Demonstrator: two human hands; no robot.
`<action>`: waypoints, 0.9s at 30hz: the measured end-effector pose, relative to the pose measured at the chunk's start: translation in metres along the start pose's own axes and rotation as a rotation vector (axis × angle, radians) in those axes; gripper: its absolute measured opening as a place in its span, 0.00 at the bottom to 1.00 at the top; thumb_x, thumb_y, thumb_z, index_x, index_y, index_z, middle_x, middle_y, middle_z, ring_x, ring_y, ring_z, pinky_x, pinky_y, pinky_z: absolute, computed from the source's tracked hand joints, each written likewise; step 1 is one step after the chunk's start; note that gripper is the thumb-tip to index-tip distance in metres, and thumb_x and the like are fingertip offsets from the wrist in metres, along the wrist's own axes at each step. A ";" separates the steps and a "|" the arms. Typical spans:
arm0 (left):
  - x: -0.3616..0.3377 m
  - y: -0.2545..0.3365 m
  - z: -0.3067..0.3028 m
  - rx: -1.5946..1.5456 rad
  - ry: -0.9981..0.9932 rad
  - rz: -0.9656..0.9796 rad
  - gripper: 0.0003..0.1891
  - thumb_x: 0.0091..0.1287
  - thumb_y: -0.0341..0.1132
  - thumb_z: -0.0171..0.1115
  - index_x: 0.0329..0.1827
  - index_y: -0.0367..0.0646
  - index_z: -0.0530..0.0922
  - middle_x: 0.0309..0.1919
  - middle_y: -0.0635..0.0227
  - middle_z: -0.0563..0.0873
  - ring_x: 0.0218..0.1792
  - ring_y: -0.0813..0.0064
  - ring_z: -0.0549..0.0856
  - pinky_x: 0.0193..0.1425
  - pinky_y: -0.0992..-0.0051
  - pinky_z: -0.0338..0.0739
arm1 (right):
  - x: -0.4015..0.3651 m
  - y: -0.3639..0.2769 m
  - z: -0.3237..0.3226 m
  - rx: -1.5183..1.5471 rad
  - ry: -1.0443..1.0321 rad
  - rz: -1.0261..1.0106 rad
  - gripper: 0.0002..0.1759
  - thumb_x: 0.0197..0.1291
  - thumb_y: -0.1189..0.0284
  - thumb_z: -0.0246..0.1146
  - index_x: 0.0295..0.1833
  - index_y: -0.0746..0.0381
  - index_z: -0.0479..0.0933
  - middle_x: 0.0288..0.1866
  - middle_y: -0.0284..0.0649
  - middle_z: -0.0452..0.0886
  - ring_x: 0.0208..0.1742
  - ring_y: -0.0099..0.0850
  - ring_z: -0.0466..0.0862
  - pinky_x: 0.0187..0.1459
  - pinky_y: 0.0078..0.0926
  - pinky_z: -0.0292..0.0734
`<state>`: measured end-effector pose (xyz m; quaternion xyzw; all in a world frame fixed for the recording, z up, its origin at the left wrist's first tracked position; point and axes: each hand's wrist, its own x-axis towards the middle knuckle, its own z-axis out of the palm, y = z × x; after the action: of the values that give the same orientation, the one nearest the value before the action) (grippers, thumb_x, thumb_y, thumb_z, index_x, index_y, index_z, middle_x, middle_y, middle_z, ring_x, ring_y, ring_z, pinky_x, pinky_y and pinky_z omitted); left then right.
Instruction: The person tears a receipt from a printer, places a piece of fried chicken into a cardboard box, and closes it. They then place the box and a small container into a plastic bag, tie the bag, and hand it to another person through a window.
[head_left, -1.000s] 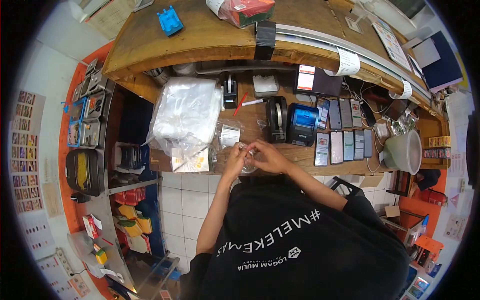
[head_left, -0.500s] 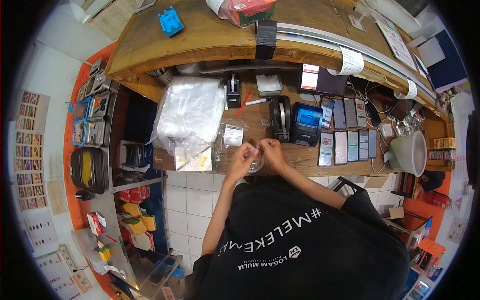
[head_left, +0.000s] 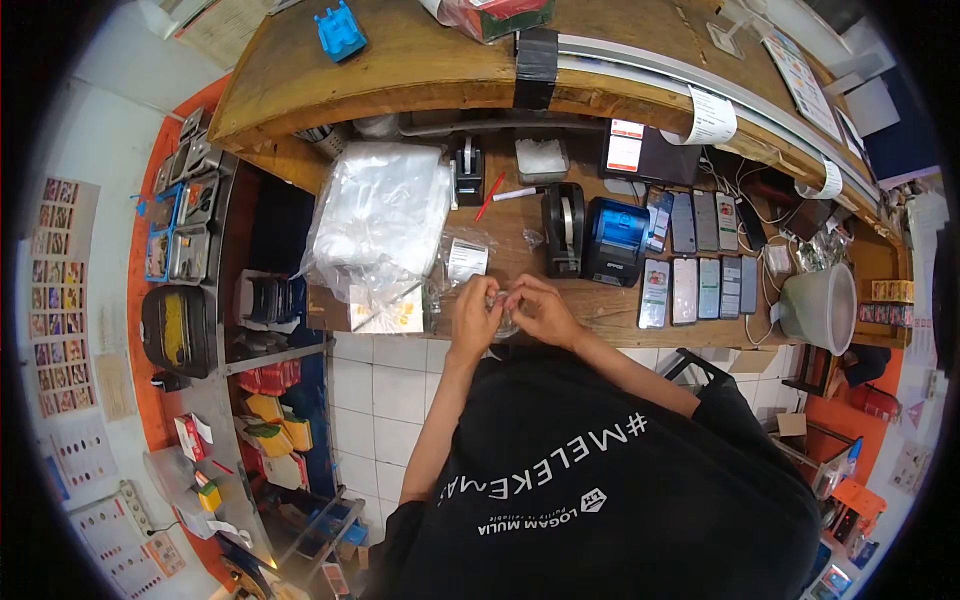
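Note:
My left hand (head_left: 477, 318) and my right hand (head_left: 545, 308) meet near the front edge of the wooden desk. Both have their fingers closed on a small clear plastic item (head_left: 505, 318), partly hidden by the fingers. Just behind my left hand lies a clear packet with a white label (head_left: 467, 260). Farther left is a stack of clear plastic bags (head_left: 380, 210), with a white and yellow card (head_left: 388, 312) in front of it. A black tape dispenser (head_left: 564, 230) stands behind my right hand.
A blue and black printer (head_left: 615, 242) stands right of the dispenser, then several phones (head_left: 684, 290) in rows. A translucent bin (head_left: 818, 306) is at the right end. Behind are a smaller tape dispenser (head_left: 468, 172), a red pen (head_left: 490, 196) and a wooden shelf (head_left: 420, 72) overhead.
My left hand has turned slightly and its fingers have come round the clear item. My right hand's fingers have shifted at the item. The view has moved slightly.

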<state>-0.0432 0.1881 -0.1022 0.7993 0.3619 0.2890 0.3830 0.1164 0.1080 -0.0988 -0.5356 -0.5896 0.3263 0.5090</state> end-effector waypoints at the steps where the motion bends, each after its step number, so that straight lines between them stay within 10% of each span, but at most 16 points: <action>1: -0.001 0.003 0.002 0.068 0.028 0.047 0.20 0.63 0.24 0.65 0.59 0.38 0.77 0.34 0.54 0.83 0.36 0.52 0.84 0.41 0.60 0.78 | -0.001 -0.001 -0.001 0.013 -0.031 0.018 0.04 0.58 0.81 0.64 0.39 0.66 0.78 0.41 0.43 0.78 0.44 0.38 0.82 0.47 0.32 0.77; 10: 0.005 0.011 -0.011 -0.003 -0.142 0.026 0.16 0.59 0.21 0.66 0.52 0.32 0.81 0.40 0.48 0.82 0.44 0.47 0.84 0.45 0.61 0.79 | -0.002 -0.002 0.004 -0.017 -0.025 0.013 0.04 0.59 0.81 0.63 0.38 0.66 0.75 0.41 0.45 0.78 0.44 0.44 0.81 0.48 0.34 0.76; 21: -0.024 -0.030 -0.008 -0.501 0.150 -0.366 0.08 0.67 0.23 0.67 0.48 0.35 0.88 0.39 0.68 0.87 0.38 0.82 0.83 0.42 0.83 0.76 | -0.009 -0.006 -0.008 -0.242 0.080 0.181 0.07 0.62 0.79 0.64 0.44 0.68 0.82 0.38 0.52 0.83 0.41 0.49 0.84 0.44 0.39 0.79; 27: -0.051 -0.081 -0.012 -0.095 0.152 -0.398 0.09 0.69 0.28 0.67 0.49 0.36 0.86 0.39 0.59 0.89 0.36 0.77 0.86 0.42 0.77 0.79 | -0.049 0.020 -0.018 -0.295 0.062 0.531 0.06 0.61 0.76 0.65 0.43 0.66 0.83 0.34 0.52 0.86 0.34 0.47 0.86 0.40 0.39 0.80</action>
<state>-0.1100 0.1886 -0.1718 0.6690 0.5265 0.2837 0.4413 0.1354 0.0623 -0.1248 -0.7488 -0.4543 0.3422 0.3404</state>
